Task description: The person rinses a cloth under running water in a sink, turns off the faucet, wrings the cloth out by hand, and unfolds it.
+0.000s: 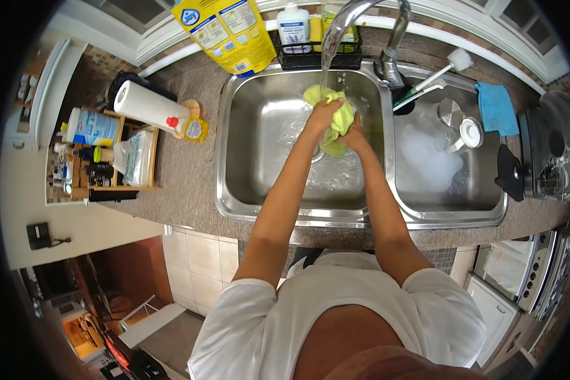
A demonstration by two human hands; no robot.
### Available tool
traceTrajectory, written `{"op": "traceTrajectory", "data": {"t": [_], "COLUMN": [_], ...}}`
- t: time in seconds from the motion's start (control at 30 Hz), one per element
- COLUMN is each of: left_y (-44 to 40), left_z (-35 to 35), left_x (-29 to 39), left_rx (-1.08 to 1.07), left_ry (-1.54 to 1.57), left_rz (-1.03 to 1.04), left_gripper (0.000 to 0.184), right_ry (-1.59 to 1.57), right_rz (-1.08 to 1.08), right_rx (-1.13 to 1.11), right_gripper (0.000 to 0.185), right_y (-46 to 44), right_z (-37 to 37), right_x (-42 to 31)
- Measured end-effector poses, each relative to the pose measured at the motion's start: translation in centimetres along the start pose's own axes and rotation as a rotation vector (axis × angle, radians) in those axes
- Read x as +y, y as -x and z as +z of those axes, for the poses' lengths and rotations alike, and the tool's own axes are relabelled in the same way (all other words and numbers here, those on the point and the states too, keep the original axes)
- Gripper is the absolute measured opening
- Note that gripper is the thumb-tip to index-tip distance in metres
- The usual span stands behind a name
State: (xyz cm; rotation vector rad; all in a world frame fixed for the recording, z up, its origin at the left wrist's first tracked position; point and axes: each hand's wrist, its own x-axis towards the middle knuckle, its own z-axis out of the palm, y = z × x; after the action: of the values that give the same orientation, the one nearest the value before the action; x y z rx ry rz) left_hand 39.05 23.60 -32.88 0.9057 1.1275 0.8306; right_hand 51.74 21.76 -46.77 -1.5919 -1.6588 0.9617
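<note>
A bunched yellow-green cloth (342, 118) is between my two hands under the running faucet (343, 28), above the left sink basin (253, 171). My left hand (325, 114) grips it from the left, fingers curled over the top. On the cloth's right side my right hand (355, 134) is closed against it, its fingers partly hidden. One end of the cloth hangs down below the hands. Water falls onto the cloth and wets the basin floor.
The right basin holds soap foam (430, 158), a white-handled item (469, 134) and brushes (459, 60). A blue cloth (496, 109) drapes over its right rim. Left on the counter are a paper towel roll (149, 106) and dish soap (196, 130). A yellow pouch (228, 35) stands behind.
</note>
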Motion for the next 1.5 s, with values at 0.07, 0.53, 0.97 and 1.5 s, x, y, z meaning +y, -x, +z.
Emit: {"op": "traceTrajectory", "data": {"t": [0.07, 0.53, 0.97, 1.5], "left_y": [1.4, 1.2, 0.8, 1.1], "left_z": [0.5, -2.3, 0.2, -0.4], "left_x": [1.2, -2.7, 1.0, -2.1], "left_rx": [-0.084, -0.015, 0.267, 0.387], "left_ry": [0.152, 0.521, -0.04, 0.432], "left_rz": [0.038, -0.194, 0.679, 0.296], "left_gripper": [0.036, 0.082, 0.037, 0.041], "right_ry": [-0.165, -0.888, -1.545, -0.834], "right_rz": [-0.223, -0.087, 0.245, 0.063], "right_rx": [0.268, 0.223, -0.687, 0.34], "right_gripper": [0.1, 0.034, 0.076, 0.017], "right_y": [-0.4, 0.3, 3.2, -2.0], "right_z": [1.2, -4.4, -5.8, -2.4], "right_x": [-0.1, -15.2, -9.1, -15.2]}}
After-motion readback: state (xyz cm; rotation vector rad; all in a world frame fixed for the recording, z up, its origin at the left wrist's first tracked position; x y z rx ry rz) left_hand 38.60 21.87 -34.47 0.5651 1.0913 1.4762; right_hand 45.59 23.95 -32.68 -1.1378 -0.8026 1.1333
